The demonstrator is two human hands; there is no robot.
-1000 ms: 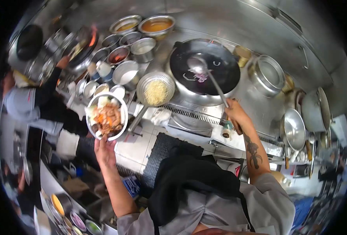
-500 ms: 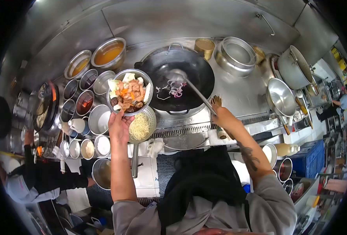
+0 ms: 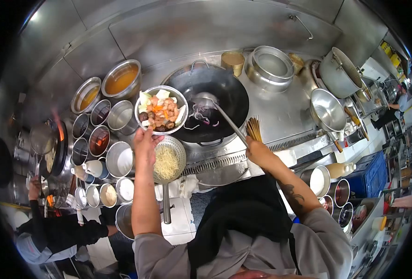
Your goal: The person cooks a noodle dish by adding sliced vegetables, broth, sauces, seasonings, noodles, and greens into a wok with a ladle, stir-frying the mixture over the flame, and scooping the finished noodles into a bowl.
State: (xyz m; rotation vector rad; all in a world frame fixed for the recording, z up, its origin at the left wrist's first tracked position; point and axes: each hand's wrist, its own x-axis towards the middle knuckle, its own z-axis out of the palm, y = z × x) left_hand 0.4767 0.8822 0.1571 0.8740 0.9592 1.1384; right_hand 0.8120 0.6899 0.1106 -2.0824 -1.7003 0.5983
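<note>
My left hand (image 3: 145, 145) grips the near rim of a metal bowl (image 3: 185, 97), held up at the wok's left side. In it lie pieces of pinkish raw meat (image 3: 171, 109), mushrooms, cabbage and some orange strips. My right hand (image 3: 260, 153) is closed round the handle of a ladle (image 3: 229, 122), whose head rests inside the black wok (image 3: 231, 93). Sliced purple onion (image 3: 201, 116) lies by the ladle head. Below the bowl sits a perforated strainer (image 3: 182, 156) holding pale noodles (image 3: 167, 162), its handle pointing toward me.
Left of the wok stand several metal pots and two bowls of orange liquid (image 3: 121, 80). A bamboo brush (image 3: 254, 129) stands near my right hand. Stacked metal pots (image 3: 270, 69) and a pan (image 3: 328, 110) are to the right. A co-worker (image 3: 52, 232) works at far left.
Relative to the wok, the bowl has shifted slightly right and tips less toward me. The ladle head has moved a little left among the onions. The whole view has shifted slightly.
</note>
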